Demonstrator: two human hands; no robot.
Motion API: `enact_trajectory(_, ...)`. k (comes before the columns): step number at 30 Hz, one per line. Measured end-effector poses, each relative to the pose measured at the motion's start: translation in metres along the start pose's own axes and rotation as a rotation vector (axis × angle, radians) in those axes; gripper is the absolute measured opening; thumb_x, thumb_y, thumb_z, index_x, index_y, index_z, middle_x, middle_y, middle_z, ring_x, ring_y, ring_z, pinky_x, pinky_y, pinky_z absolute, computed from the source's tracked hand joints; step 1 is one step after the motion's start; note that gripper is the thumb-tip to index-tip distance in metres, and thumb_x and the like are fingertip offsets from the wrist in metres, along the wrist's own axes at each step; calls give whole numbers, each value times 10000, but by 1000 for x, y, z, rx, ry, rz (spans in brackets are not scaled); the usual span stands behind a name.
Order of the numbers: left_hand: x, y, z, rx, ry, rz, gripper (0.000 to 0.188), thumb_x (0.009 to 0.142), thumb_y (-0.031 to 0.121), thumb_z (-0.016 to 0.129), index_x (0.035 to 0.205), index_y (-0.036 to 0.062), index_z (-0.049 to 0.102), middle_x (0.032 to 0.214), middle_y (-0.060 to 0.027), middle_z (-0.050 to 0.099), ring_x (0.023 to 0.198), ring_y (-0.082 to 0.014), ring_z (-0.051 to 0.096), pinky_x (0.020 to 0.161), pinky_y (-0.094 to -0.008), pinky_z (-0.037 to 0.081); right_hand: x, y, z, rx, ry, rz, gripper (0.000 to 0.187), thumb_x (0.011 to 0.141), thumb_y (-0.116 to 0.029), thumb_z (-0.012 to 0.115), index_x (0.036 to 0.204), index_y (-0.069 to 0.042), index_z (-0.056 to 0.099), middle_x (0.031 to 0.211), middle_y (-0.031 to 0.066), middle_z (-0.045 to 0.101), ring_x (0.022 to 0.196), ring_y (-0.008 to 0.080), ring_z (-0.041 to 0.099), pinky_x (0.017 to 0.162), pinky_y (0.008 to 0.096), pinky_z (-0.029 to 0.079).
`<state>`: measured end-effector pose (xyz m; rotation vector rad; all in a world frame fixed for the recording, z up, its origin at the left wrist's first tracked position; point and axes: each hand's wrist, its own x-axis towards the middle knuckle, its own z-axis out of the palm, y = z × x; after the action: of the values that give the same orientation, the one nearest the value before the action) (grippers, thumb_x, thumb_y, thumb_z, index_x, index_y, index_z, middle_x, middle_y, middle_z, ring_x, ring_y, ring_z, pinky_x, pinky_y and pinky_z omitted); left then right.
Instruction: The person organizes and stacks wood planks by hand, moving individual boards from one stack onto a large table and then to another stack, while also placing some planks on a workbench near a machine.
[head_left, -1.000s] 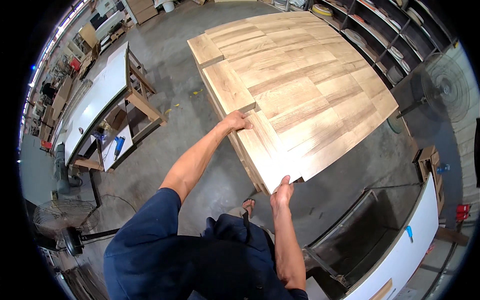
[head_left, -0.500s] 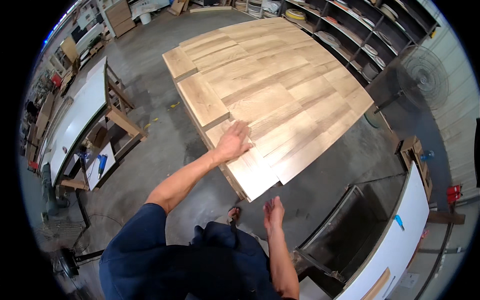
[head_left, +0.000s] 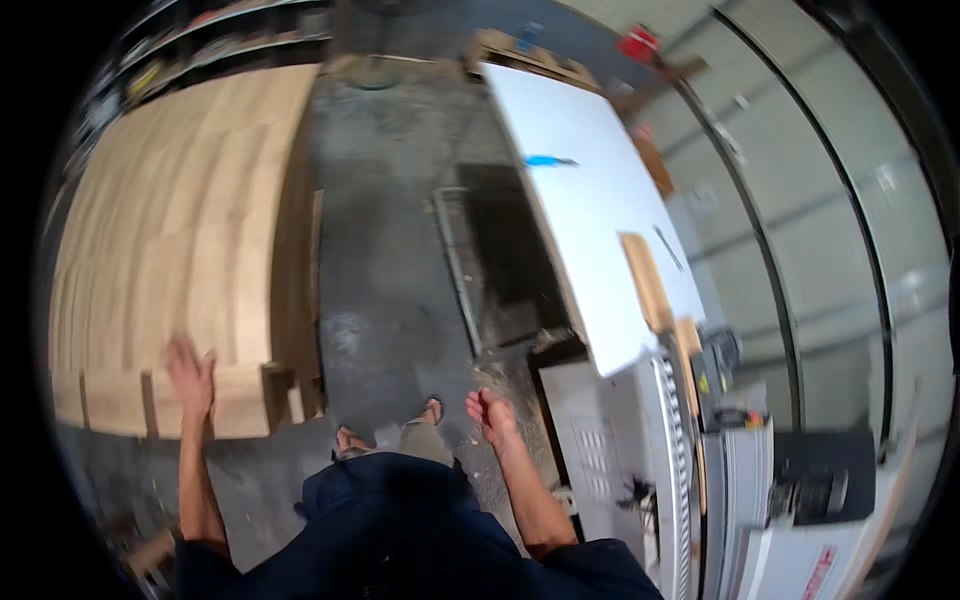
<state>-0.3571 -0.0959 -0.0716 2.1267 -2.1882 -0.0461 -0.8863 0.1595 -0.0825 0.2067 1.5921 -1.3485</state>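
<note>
My left hand [head_left: 190, 380] lies with its fingers spread on the near end of a tall stack of light wood-grain boards [head_left: 185, 210], at the left. It rests beside the short boards along that end and grips nothing. In the middle, my right hand [head_left: 490, 415] hangs above the floor, its fingers loosely bent and nothing visible in it. To its right is a machine with a white panel [head_left: 590, 430] and a striped rail [head_left: 672, 470]. Motion blurs the picture somewhat.
A white-topped table [head_left: 590, 200] stands ahead to the right, bearing a blue-handled tool [head_left: 548, 160] and a wooden strip [head_left: 645, 280]. A metal frame [head_left: 460, 270] lies beside it. Grey floor [head_left: 375, 270] runs between stack and table. Shelves [head_left: 230, 40] stand far left.
My view has swung to the right, so the board stack now sits at the left and the white-topped table shows more fully. My left hand still touches the boards; my right remains off them.
</note>
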Motion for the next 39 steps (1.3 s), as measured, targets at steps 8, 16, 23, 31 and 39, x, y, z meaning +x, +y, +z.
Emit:
enact_trajectory(8, -19, 135, -37, -552, 310, 156, 552, 943, 277, 490, 1398, 18, 313, 1431, -255, 270, 1320, -396, 279, 1062, -446, 302, 2, -85, -163, 434, 277, -315, 235, 946, -207, 485, 1041, -2, 550, 953, 118, 639, 816, 212, 638, 724, 329, 540)
enact_trajectory(16, -61, 321, -27, -743, 34, 434, 515, 840, 135, 613, 1293, -35, 436, 1270, -223, 484, 1199, -350, 450, 1029, -390, 336, 34, -196, -199, 591, 246, -470, 307, 943, -211, 503, 1144, 20, 503, 1013, 143, 617, 846, 230, 614, 719, 319, 521)
enact_trajectory(23, -80, 448, -11, -842, -411, 406, 439, 810, 172, 648, 1192, -19, 549, 1099, -185, 619, 920, -250, 644, 682, -330, 505, 89, -247, -220, 694, 164, -435, 302, 952, -224, 495, 1135, 16, 490, 1058, 146, 590, 920, 243, 587, 780, 337, 505)
enact_trajectory(31, -71, 541, -10, -813, -606, 467, 374, 843, 222, 625, 1143, 0, 592, 1050, -150, 657, 930, -252, 643, 751, -337, 507, 115, -267, -225, 691, 134, -395, 355, 947, -246, 511, 1178, 19, 464, 1130, 138, 547, 1021, 244, 534, 881, 347, 455)
enact_trajectory(39, -26, 687, -23, -881, -770, 726, 334, 860, 219, 607, 1133, 28, 612, 1040, -151, 654, 935, -237, 639, 746, -330, 517, 114, -264, -216, 708, 391, -441, 338, 867, -161, 643, 1124, 8, 503, 995, 82, 596, 858, 205, 597, 743, 313, 502)
